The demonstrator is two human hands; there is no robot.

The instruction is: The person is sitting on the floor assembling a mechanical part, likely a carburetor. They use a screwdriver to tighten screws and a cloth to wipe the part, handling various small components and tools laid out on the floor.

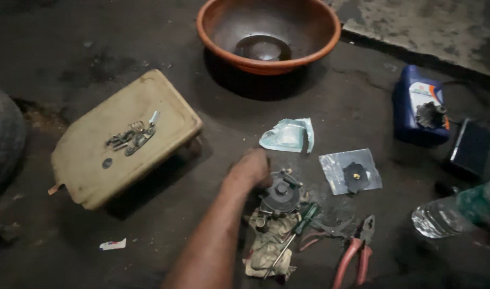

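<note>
left hand rests on a round metal engine part w/ fingers curled over its top-left edge, gripping it. part sits on a dirty rag on the dark floor, screwdriver & red-handled pliers just beside. right hand at right edge holds a clear plastic bottle (hand itself barely shows, grip unclear). orange basin near top edge.

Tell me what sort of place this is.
Probably a roadside or backyard repair spot on a grimy concrete floor. Pliers, a screwdriver and a blue oil can lie around a small metal part under one hand.
</note>
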